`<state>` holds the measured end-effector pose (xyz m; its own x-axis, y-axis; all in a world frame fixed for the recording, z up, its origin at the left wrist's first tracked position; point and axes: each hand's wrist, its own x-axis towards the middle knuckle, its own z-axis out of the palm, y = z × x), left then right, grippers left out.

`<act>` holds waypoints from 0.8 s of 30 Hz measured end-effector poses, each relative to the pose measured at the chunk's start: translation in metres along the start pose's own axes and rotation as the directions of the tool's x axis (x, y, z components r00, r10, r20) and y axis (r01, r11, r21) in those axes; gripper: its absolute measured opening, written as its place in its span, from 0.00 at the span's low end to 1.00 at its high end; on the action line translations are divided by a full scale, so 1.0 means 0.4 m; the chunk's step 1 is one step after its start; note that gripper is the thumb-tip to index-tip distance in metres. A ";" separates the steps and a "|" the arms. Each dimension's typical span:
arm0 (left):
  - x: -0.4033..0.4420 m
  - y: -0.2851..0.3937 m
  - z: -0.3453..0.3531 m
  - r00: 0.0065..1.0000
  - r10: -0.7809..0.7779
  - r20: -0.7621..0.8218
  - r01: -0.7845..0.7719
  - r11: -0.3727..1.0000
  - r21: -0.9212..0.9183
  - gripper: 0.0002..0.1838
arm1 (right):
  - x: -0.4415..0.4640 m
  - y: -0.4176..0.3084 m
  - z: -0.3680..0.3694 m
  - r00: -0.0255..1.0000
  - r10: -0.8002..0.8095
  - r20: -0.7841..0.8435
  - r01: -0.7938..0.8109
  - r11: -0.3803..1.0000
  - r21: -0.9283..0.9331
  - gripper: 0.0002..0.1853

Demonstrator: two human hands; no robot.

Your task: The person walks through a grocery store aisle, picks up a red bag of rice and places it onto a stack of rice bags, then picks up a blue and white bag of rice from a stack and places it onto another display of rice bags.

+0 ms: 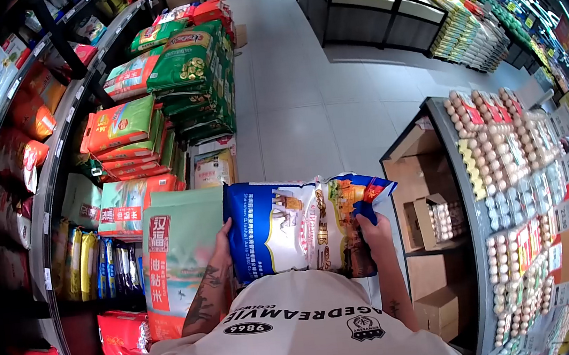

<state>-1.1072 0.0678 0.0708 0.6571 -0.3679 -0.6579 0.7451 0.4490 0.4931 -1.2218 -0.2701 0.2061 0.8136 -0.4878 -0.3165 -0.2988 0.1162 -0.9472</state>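
Observation:
A large blue and white printed bag (283, 227) lies crosswise in front of my white shirt, held between both hands. At its left end, my left hand (223, 244) grips the side edge, fingers partly hidden behind the bag. My right hand (373, 229) is closed on the bag's gathered blue corner at the right end. Just left of the bag stands a pale green and red rice bag (183, 245), partly behind my left forearm.
Shelves (50, 155) of packaged bags run along the left. Green rice bags (191, 69) are stacked ahead on the left. An egg display (499, 153) stands at right, with cardboard boxes (436, 311) below. A tiled aisle (289, 93) stretches ahead toward black-framed display bins (363, 7).

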 end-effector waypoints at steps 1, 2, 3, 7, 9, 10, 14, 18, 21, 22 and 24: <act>0.035 0.030 0.024 1.000 0.023 -0.010 -0.024 0.999 -0.023 0.28 | 0.078 -0.005 0.008 1.000 -0.016 0.022 0.016 1.000 -0.012 0.11; 0.067 0.063 0.039 0.998 0.057 -0.022 -0.057 0.998 -0.004 0.28 | 0.152 -0.006 0.022 0.999 -0.022 0.046 0.023 0.999 -0.025 0.12; 0.097 0.095 0.056 0.997 0.062 -0.042 -0.063 0.998 -0.021 0.28 | 0.230 -0.022 0.039 0.997 -0.033 0.073 0.036 0.999 -0.035 0.13; 0.194 0.235 0.180 0.985 0.151 -0.086 -0.160 0.981 -0.113 0.29 | 0.523 -0.128 0.104 0.980 -0.072 0.187 0.096 0.988 -0.125 0.17; 0.232 0.274 0.212 0.977 0.177 -0.118 -0.195 0.967 -0.163 0.30 | 0.601 -0.206 0.141 0.968 -0.083 0.237 0.124 0.979 -0.162 0.18; 0.255 0.299 0.229 0.975 0.187 -0.123 -0.210 0.954 -0.211 0.28 | 0.631 -0.258 0.169 0.965 -0.079 0.252 0.123 0.979 -0.162 0.18; 0.391 0.410 0.275 0.962 0.230 -0.146 -0.259 0.936 -0.237 0.27 | 0.825 -0.329 0.253 0.948 -0.132 0.291 0.190 0.965 -0.182 0.17; 0.560 0.555 0.300 0.961 0.263 -0.088 -0.274 0.949 -0.156 0.25 | 1.015 -0.345 0.329 0.962 -0.039 0.271 0.084 0.984 -0.157 0.13; 0.718 0.714 0.346 0.972 0.210 -0.103 -0.223 0.966 -0.134 0.24 | 1.157 -0.374 0.400 0.974 -0.078 0.214 0.109 0.985 -0.134 0.13; 0.782 0.768 0.347 0.979 0.196 -0.056 -0.202 0.970 -0.134 0.24 | 1.190 -0.395 0.426 0.983 -0.056 0.178 0.077 0.990 -0.115 0.13; 0.860 0.897 0.383 0.993 0.120 -0.014 -0.120 0.988 -0.101 0.24 | 1.259 -0.462 0.480 0.993 -0.011 0.116 0.022 0.995 -0.093 0.13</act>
<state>-0.5963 -0.0224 0.1087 0.7399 -0.3002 -0.6020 0.6452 0.5702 0.5086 -0.6610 -0.3710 0.2120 0.8693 -0.3855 -0.3094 -0.3258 0.0240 -0.9451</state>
